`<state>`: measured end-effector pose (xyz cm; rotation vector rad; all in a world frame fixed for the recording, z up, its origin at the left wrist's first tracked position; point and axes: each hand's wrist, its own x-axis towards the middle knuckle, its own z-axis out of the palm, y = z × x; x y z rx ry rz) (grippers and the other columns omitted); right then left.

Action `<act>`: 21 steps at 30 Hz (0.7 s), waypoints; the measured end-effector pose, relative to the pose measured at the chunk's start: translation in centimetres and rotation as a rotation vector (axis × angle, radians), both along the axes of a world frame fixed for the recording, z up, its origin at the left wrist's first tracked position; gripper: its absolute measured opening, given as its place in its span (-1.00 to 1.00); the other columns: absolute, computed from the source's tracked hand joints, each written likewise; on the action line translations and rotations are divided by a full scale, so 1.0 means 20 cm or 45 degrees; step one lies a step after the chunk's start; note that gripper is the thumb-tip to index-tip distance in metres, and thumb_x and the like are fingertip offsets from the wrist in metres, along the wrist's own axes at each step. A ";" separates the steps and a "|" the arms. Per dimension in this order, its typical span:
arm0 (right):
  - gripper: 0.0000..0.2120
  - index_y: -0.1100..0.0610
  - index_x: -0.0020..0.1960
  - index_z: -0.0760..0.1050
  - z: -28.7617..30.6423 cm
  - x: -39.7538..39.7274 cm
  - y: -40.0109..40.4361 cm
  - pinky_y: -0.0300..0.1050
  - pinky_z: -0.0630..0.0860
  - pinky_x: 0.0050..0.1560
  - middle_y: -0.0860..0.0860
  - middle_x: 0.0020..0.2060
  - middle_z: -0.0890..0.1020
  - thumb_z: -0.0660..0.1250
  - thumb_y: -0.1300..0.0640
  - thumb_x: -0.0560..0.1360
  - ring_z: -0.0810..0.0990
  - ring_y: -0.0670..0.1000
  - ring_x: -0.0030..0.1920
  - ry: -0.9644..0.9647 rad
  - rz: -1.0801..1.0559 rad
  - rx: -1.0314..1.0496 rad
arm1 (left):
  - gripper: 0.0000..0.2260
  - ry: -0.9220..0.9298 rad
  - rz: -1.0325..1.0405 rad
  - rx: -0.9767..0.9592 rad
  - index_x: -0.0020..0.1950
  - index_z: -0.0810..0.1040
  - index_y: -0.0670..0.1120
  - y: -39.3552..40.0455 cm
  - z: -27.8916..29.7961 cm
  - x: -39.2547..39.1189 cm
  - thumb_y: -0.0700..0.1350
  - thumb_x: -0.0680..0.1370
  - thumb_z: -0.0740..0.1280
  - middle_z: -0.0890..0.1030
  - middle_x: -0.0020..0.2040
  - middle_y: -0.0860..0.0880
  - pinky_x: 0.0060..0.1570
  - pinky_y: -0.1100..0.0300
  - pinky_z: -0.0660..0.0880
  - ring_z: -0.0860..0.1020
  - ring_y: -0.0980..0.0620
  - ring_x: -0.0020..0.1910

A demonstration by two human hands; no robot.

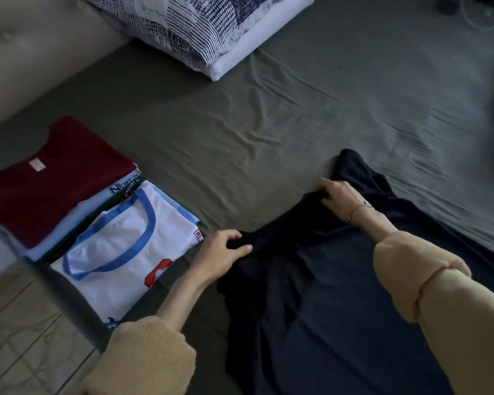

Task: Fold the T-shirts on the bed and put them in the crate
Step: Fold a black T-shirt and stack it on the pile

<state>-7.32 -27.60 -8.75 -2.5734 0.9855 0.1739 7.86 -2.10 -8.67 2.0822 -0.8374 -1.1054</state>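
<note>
My left hand (224,250) & right hand (338,197) both pinch the black tee (320,295), spread at the bed's (240,124) near edge, unfolded. Folded stack (97,220) waits by the left edge. Crate not in view; nothing packed, I reckon.

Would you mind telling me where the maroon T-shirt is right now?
In the head view, the maroon T-shirt lies folded at the left edge of the bed, topping the far end of the overlapping folded shirts, just beyond the white blue-trimmed T-shirt.
</note>
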 end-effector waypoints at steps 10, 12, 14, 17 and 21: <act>-0.76 0.31 0.06 0.42 -0.04 0.45 -0.14 -0.02 0.43 0.06 0.24 0.03 0.55 0.15 0.42 0.42 0.53 0.21 0.05 -0.293 -0.128 0.004 | -0.75 -0.015 0.213 0.137 0.15 0.57 -0.16 -0.08 -0.13 0.26 -0.04 0.61 0.23 0.63 0.05 -0.09 0.10 0.12 0.47 0.56 -0.06 0.08; -0.80 0.30 0.06 0.42 -0.08 0.49 -0.15 -0.03 0.43 0.08 0.23 0.04 0.54 0.17 0.38 0.45 0.52 0.20 0.06 -0.288 -0.119 0.001 | -0.74 -0.072 0.224 0.178 0.13 0.56 -0.18 -0.10 -0.16 0.30 -0.05 0.63 0.18 0.61 0.03 -0.10 0.06 0.11 0.46 0.55 -0.08 0.07; -0.79 0.32 0.11 0.39 -0.11 0.50 -0.14 -0.06 0.37 0.11 0.23 0.08 0.50 0.18 0.37 0.48 0.49 0.19 0.09 -0.288 -0.106 0.028 | -0.72 -0.109 0.224 0.248 0.13 0.53 -0.20 -0.12 -0.19 0.31 -0.03 0.65 0.14 0.58 0.04 -0.11 0.01 0.13 0.41 0.53 -0.09 0.07; -0.68 0.31 0.22 0.32 -0.17 0.51 -0.11 -0.08 0.33 0.18 0.23 0.17 0.41 0.23 0.37 0.47 0.44 0.19 0.16 -0.204 -0.075 0.131 | -0.65 -0.167 0.218 0.352 0.15 0.51 -0.22 -0.12 -0.25 0.31 0.00 0.66 0.08 0.55 0.12 -0.18 0.12 0.04 0.42 0.50 -0.15 0.13; -0.58 0.20 0.27 0.31 -0.21 0.52 -0.09 0.07 0.26 0.27 0.14 0.21 0.41 0.34 0.17 0.46 0.41 0.18 0.22 0.019 -0.140 -0.149 | -0.62 -0.107 0.149 0.459 0.30 0.45 -0.19 -0.13 -0.27 0.32 0.02 0.66 0.06 0.50 0.26 -0.17 0.28 -0.02 0.36 0.44 -0.16 0.25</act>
